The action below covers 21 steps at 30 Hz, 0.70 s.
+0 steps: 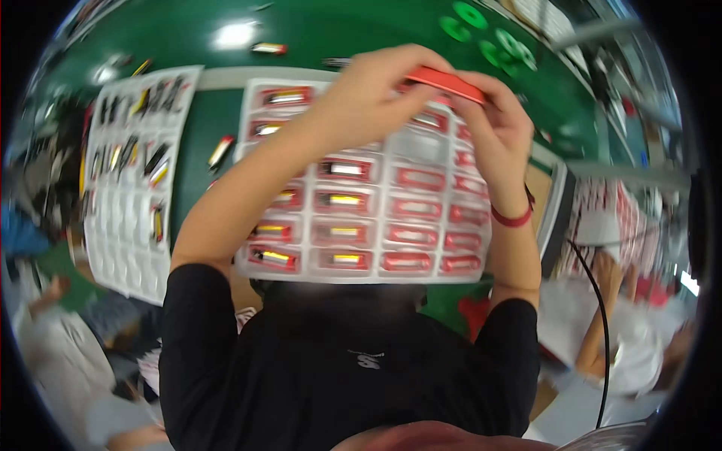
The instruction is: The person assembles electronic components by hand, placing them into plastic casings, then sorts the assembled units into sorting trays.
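Note:
Above the far part of a white compartment tray (417, 146), both my hands grip a long red plastic piece (450, 84) held on its edge. My left hand (380, 94) closes on its left end, thumb on the near side. Fingers of my right hand (502, 124) curl around its right end. Beneath them, the tray holds rows of red casings. Casings in the left columns, such as a red casing (344, 201), carry yellow or white strips; those toward the right, such as another red casing (416, 208), look plain red. My left forearm hides part of the tray.
A second white tray (124, 218) with black and yellow parts lies at the left. Between the trays is a loose red-and-yellow piece (220, 152); another such piece (269, 49) lies farther back. Green rings (470, 13) are at the far right. A person's arm (602, 301) and a black cable (604, 338) show at right.

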Each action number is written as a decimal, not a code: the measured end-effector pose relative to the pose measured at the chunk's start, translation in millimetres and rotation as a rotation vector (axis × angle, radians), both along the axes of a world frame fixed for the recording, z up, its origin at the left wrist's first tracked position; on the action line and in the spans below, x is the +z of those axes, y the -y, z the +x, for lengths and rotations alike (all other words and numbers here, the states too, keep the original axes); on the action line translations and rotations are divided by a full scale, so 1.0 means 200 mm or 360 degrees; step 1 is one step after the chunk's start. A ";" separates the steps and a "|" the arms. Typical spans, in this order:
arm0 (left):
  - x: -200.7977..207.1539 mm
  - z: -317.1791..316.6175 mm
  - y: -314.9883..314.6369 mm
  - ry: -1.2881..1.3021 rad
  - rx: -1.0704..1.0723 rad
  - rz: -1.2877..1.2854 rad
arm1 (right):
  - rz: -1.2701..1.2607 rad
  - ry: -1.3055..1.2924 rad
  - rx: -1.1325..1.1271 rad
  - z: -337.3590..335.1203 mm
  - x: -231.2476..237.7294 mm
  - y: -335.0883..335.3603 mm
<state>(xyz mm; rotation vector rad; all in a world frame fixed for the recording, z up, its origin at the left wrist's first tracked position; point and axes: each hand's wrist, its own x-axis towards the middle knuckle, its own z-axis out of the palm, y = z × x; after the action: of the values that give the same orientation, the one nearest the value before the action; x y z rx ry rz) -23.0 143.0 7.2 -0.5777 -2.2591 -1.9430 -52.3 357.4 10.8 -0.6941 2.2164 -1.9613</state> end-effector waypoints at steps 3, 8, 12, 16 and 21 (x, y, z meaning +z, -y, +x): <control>0.00 -0.07 -0.12 -0.0036 -0.0168 0.0075 | -0.0122 -0.0318 0.0051 -0.02 0.04 -0.10; -0.11 -0.03 -0.25 0.0074 -0.0096 0.0303 | -0.0334 -0.0306 -0.0244 0.05 -0.17 -0.08; -0.10 -0.04 -0.12 0.0491 -0.0250 -0.0120 | 0.0120 -0.0107 -0.0136 0.07 -0.19 -0.14; -0.05 -0.06 -0.05 0.0136 -0.0555 -0.0705 | 0.0702 -0.0151 -0.0113 0.13 -0.25 -0.31; -0.08 -0.07 -0.17 0.0003 -0.0637 -0.1023 | 0.1160 -0.0960 -0.0074 0.07 -0.38 -0.38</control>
<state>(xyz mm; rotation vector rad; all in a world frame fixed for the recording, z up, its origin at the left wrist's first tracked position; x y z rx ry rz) -37.0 177.3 -8.6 -1.1640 -2.9429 -1.2799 -38.4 434.2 -64.8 -1.1963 3.0043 -0.8489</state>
